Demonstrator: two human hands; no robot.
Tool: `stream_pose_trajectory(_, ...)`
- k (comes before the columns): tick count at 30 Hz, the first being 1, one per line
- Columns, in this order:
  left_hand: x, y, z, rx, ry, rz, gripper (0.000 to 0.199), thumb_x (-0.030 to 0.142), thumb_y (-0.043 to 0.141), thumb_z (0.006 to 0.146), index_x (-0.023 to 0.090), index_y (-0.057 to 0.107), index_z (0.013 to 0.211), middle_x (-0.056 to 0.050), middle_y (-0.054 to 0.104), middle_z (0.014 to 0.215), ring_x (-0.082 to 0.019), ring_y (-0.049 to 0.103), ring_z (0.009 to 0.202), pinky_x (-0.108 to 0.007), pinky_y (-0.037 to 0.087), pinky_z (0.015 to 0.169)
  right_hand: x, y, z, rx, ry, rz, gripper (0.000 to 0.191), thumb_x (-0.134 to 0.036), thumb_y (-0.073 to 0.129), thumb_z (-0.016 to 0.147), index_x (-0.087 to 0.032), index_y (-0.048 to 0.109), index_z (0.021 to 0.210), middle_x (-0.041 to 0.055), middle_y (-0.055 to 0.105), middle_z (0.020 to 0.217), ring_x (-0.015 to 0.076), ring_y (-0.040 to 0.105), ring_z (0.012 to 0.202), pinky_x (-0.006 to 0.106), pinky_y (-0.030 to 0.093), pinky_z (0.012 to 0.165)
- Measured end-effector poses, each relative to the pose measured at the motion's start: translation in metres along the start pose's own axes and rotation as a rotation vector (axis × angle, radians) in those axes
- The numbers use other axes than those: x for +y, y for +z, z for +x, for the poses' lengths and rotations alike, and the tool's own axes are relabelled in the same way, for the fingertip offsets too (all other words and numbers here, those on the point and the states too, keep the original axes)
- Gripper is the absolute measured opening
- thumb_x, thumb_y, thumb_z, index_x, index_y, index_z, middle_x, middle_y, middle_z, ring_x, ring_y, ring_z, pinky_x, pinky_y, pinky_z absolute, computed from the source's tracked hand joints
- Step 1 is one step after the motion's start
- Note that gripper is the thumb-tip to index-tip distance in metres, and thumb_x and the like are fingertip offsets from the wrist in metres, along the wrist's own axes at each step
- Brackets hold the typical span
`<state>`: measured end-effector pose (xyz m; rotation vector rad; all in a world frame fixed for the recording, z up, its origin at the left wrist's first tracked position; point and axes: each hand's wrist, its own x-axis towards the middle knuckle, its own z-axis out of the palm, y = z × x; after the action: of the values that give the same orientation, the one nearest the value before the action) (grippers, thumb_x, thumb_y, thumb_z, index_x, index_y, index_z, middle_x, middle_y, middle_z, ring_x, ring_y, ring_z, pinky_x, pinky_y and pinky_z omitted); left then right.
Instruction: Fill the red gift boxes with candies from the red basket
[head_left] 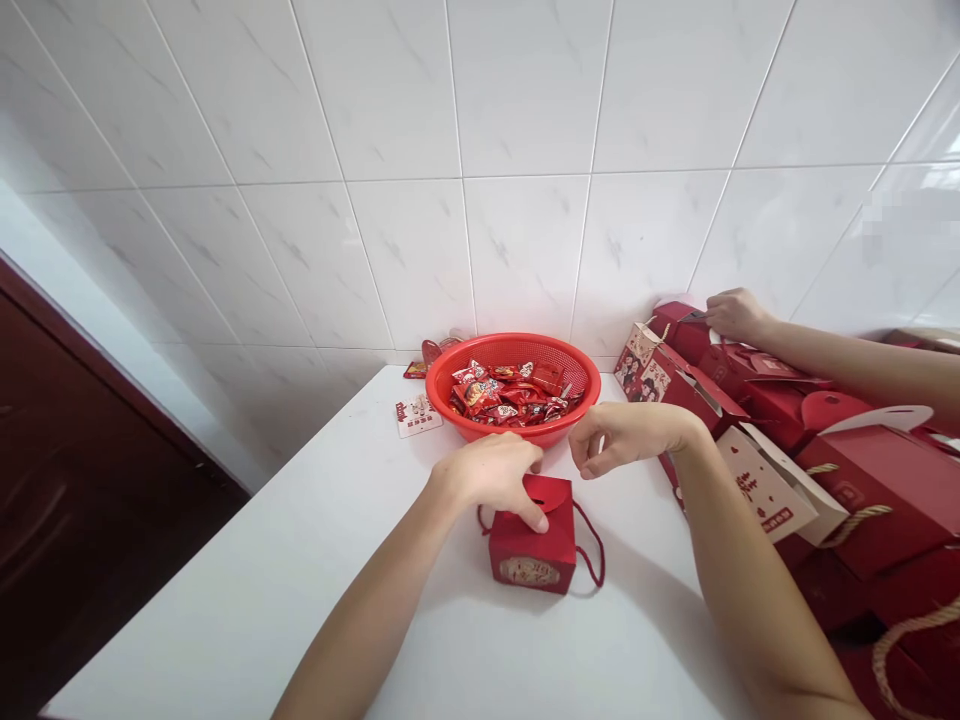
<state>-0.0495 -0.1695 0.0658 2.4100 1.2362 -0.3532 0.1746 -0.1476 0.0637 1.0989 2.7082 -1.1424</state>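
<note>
A small red candy box (534, 555) with dark red cord handles stands upright on the white table (360, 560). My left hand (491, 475) grips it from above, thumb lying on the rounded lid flap and fingers reaching over the far side, where they are partly hidden. Just right of the box and above the table, my right hand (611, 440) hangs with its fingers curled inward; nothing shows in it. Behind both hands sits a red plastic basket (551, 435) filled with red-wrapped candies (506, 395).
Red and cream gift boxes (772, 485) are piled along the right side. Another person's hand (739, 315) touches a box at the back of that pile. A printed card (418, 415) lies left of the basket. White tiled wall (525, 250) rises behind the table.
</note>
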Motion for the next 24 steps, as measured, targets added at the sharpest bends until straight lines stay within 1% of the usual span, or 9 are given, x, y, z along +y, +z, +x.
stream_pose_trajectory(3, -0.003, -0.003, -0.005, -0.035, -0.133, -0.001, 0.059, 0.065, 0.076, 0.059, 0.019, 0.061, 0.093, -0.008, 0.065, 0.101, -0.026, 0.062, 0.087, -0.027, 0.039, 0.053, 0.000, 0.003, 0.008, -0.047, -0.014, 0.006, 0.023, -0.032, 0.067, 0.079, -0.012, 0.076, 0.085, 0.0066, 0.076, 0.086, 0.0158, 0.066, 0.076, 0.023, 0.048, 0.066)
stream_pose_trajectory(5, -0.006, -0.005, -0.006, -0.029, -0.179, -0.007, 0.059, 0.066, 0.075, 0.057, 0.018, 0.059, 0.087, -0.008, 0.065, 0.097, -0.024, 0.062, 0.079, -0.027, 0.037, 0.050, 0.000, 0.006, 0.016, -0.098, -0.033, 0.030, 0.025, -0.035, 0.069, 0.079, -0.012, 0.077, 0.086, 0.0057, 0.076, 0.087, 0.0152, 0.066, 0.077, 0.023, 0.048, 0.068)
stream_pose_trajectory(7, -0.009, -0.006, -0.005, -0.039, -0.197, -0.016, 0.058, 0.067, 0.074, 0.057, 0.018, 0.058, 0.083, -0.008, 0.066, 0.092, -0.023, 0.061, 0.072, -0.027, 0.036, 0.048, 0.001, 0.010, 0.027, -0.168, -0.065, 0.077, 0.029, -0.040, 0.072, 0.078, -0.013, 0.078, 0.086, 0.0041, 0.076, 0.085, 0.0148, 0.065, 0.078, 0.023, 0.048, 0.072)
stream_pose_trajectory(9, -0.012, -0.007, -0.003, -0.053, -0.193, -0.039, 0.056, 0.066, 0.074, 0.058, 0.018, 0.058, 0.082, -0.008, 0.068, 0.089, -0.022, 0.061, 0.069, -0.027, 0.036, 0.048, 0.006, 0.014, 0.038, -0.235, -0.090, 0.129, 0.034, -0.046, 0.077, 0.073, -0.014, 0.078, 0.083, 0.0025, 0.076, 0.080, 0.0142, 0.064, 0.077, 0.022, 0.048, 0.073)
stream_pose_trajectory(12, -0.017, -0.007, 0.001, -0.069, -0.176, -0.077, 0.057, 0.066, 0.075, 0.057, 0.019, 0.058, 0.084, -0.008, 0.069, 0.089, -0.022, 0.062, 0.070, -0.026, 0.038, 0.049, 0.015, 0.017, 0.050, -0.272, -0.074, 0.212, 0.039, -0.050, 0.084, 0.063, -0.014, 0.076, 0.076, 0.0012, 0.073, 0.071, 0.0132, 0.063, 0.071, 0.023, 0.048, 0.071)
stream_pose_trajectory(15, -0.024, -0.007, 0.005, -0.117, -0.168, -0.128, 0.059, 0.066, 0.076, 0.056, 0.019, 0.059, 0.087, -0.008, 0.069, 0.089, -0.022, 0.063, 0.069, -0.027, 0.042, 0.050, 0.021, 0.015, 0.049, -0.213, -0.064, 0.319, 0.039, -0.045, 0.088, 0.060, -0.013, 0.074, 0.076, 0.0002, 0.069, 0.066, 0.0115, 0.061, 0.064, 0.023, 0.048, 0.065)
stream_pose_trajectory(17, -0.027, -0.008, 0.008, -0.155, -0.159, -0.187, 0.062, 0.066, 0.077, 0.056, 0.018, 0.059, 0.093, -0.009, 0.069, 0.094, -0.022, 0.065, 0.071, -0.027, 0.046, 0.051, 0.020, 0.011, 0.041, -0.119, -0.113, 0.415, 0.037, -0.040, 0.088, 0.062, -0.013, 0.073, 0.082, 0.0003, 0.070, 0.069, 0.0107, 0.060, 0.063, 0.023, 0.048, 0.063)
stream_pose_trajectory(21, -0.031, -0.006, 0.014, -0.207, -0.111, -0.293, 0.068, 0.066, 0.076, 0.060, 0.019, 0.060, 0.105, -0.012, 0.068, 0.108, -0.025, 0.068, 0.082, -0.026, 0.051, 0.053, 0.006, 0.003, 0.020, 0.112, -0.244, 0.630, 0.035, -0.034, 0.085, 0.069, -0.014, 0.069, 0.092, 0.0014, 0.070, 0.074, 0.0119, 0.064, 0.066, 0.026, 0.052, 0.067)
stream_pose_trajectory(24, -0.028, -0.003, 0.016, -0.210, -0.098, -0.314, 0.069, 0.066, 0.074, 0.063, 0.019, 0.061, 0.111, -0.012, 0.070, 0.109, -0.027, 0.070, 0.086, -0.028, 0.053, 0.058, -0.009, 0.002, 0.011, 0.160, -0.257, 0.649, 0.035, -0.035, 0.084, 0.073, -0.014, 0.069, 0.097, 0.0017, 0.069, 0.076, 0.0125, 0.064, 0.069, 0.027, 0.052, 0.068)
